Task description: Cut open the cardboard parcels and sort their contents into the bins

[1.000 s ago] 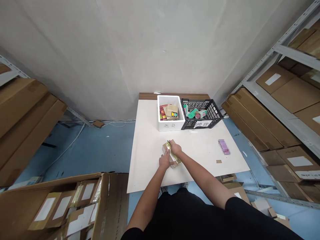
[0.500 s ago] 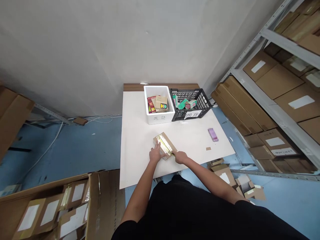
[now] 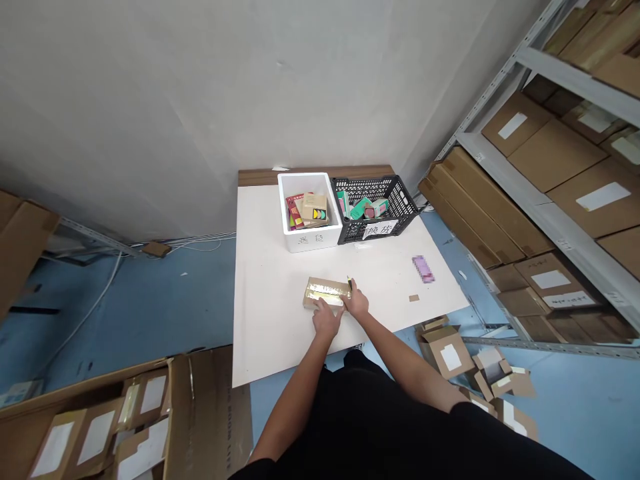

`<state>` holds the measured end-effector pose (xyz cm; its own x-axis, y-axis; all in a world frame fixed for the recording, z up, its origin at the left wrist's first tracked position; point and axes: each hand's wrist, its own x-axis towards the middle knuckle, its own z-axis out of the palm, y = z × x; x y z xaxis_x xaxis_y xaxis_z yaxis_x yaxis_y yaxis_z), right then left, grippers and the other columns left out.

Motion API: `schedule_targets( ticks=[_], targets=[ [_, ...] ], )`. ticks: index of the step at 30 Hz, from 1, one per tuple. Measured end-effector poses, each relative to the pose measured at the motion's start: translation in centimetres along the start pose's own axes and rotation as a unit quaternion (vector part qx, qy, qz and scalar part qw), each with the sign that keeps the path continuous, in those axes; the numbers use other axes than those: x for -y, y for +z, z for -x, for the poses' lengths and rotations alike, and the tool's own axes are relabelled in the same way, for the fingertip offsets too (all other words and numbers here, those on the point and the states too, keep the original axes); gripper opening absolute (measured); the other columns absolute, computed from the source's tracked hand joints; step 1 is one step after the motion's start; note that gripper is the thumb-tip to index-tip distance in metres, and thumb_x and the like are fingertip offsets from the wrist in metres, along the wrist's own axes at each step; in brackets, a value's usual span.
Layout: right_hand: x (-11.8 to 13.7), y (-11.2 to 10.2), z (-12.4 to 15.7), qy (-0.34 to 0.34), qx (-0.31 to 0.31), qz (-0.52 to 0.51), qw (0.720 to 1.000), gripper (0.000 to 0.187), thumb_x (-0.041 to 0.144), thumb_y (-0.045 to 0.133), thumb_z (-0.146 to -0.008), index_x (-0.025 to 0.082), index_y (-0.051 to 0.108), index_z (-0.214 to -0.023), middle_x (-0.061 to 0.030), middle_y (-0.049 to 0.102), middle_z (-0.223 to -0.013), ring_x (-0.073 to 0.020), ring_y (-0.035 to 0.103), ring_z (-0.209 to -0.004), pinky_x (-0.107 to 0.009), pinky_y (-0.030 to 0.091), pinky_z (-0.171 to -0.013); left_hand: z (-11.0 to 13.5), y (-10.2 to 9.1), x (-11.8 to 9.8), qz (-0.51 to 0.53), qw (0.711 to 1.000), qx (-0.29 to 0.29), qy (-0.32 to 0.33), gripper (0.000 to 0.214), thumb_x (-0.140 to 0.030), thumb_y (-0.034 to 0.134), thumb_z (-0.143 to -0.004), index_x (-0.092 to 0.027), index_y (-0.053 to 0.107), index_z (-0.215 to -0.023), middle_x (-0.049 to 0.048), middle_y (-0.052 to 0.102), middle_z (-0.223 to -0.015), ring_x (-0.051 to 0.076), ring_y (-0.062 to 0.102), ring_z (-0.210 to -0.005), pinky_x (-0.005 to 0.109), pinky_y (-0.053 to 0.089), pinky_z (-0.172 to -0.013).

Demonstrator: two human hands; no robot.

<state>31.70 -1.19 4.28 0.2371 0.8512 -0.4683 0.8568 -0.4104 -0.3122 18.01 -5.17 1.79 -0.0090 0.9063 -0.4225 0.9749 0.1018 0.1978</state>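
Observation:
A small taped cardboard box [image 3: 313, 293] lies flat on the white tabletop [image 3: 270, 333], with shiny tape and a pale strip along its top. My left hand [image 3: 327, 321] holds its near side, fingers on the top and thumb toward the right end. At the box's right end is my right hand [image 3: 357, 303], closed around a slim black and yellow box cutter [image 3: 350, 283]. The cutter's one end sticks up past the fingers; the rest is hidden in the hand.
Behind stand a white bin [image 3: 314, 241] with small boxes and a black crate [image 3: 400, 223] with green-and-white packs. A blurred purple item [image 3: 423, 269] and a brown scrap [image 3: 414, 298] lie right. Shelves [image 3: 550, 207] flank the right; a large carton [image 3: 210, 407] stands lower left.
The cardboard box has turned from slanting to nearly level with the table's front edge. My left hand has shifted right along its near side; the box cutter in my right hand now points up.

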Motion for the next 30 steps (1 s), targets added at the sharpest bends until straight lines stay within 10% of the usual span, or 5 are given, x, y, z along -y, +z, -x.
schedule_targets(
  ticks=[5, 10, 15, 30],
  targets=[
    [0.1, -1.6, -4.0, -0.067, 0.005, -0.021, 0.998, 0.098, 0.051, 0.071, -0.094, 0.026, 0.013, -0.169, -0.0118, 0.072, -0.129, -0.0281, 0.069, -0.116, -0.031, 0.049, -0.089, -1.3, -2.4, 2.0, -0.011, 0.997, 0.016, 0.071, 0.077, -0.063, 0.028, -0.104, -0.01, 0.056, -0.151, 0.0252, 0.058, -0.147, 0.042, 0.055, -0.134, 0.051, 0.05, -0.106],
    [-2.6, -2.0, -3.6, -0.022, 0.01, -0.151, 0.988, 0.057, 0.04, 0.036, -0.11, 0.028, 0.024, -0.164, -0.0055, 0.075, -0.113, -0.0182, 0.074, -0.084, -0.026, 0.054, -0.075, -3.3, -2.3, 3.7, -0.043, 0.986, 0.004, 0.163, 0.066, -0.046, 0.039, -0.105, -0.029, 0.03, -0.167, 0.0072, 0.03, -0.174, 0.036, 0.02, -0.161, 0.057, 0.026, -0.127],
    [-6.0, -2.6, -1.9, -0.046, 0.074, -0.231, 0.969, 0.048, 0.031, 0.041, -0.105, 0.034, 0.039, -0.153, 0.0039, 0.071, -0.095, -0.0085, 0.057, -0.048, -0.02, 0.051, -0.054, -3.7, -0.5, 4.5, -0.049, 0.984, 0.009, 0.171, 0.066, -0.043, 0.035, -0.106, -0.032, 0.021, -0.169, 0.0038, 0.019, -0.177, 0.034, 0.01, -0.164, 0.059, 0.019, -0.13],
    [-5.2, -3.8, -1.3, -0.079, 0.056, -0.105, 0.99, 0.047, 0.023, 0.047, -0.104, 0.031, 0.048, -0.15, -0.0029, 0.076, -0.116, -0.0204, 0.071, -0.089, -0.027, 0.052, -0.077, -4.2, -0.3, 4.8, -0.056, 0.984, 0.021, 0.169, 0.067, -0.043, 0.035, -0.106, -0.031, 0.019, -0.17, 0.0034, 0.013, -0.178, 0.034, 0.009, -0.164, 0.058, 0.019, -0.13]
  ],
)
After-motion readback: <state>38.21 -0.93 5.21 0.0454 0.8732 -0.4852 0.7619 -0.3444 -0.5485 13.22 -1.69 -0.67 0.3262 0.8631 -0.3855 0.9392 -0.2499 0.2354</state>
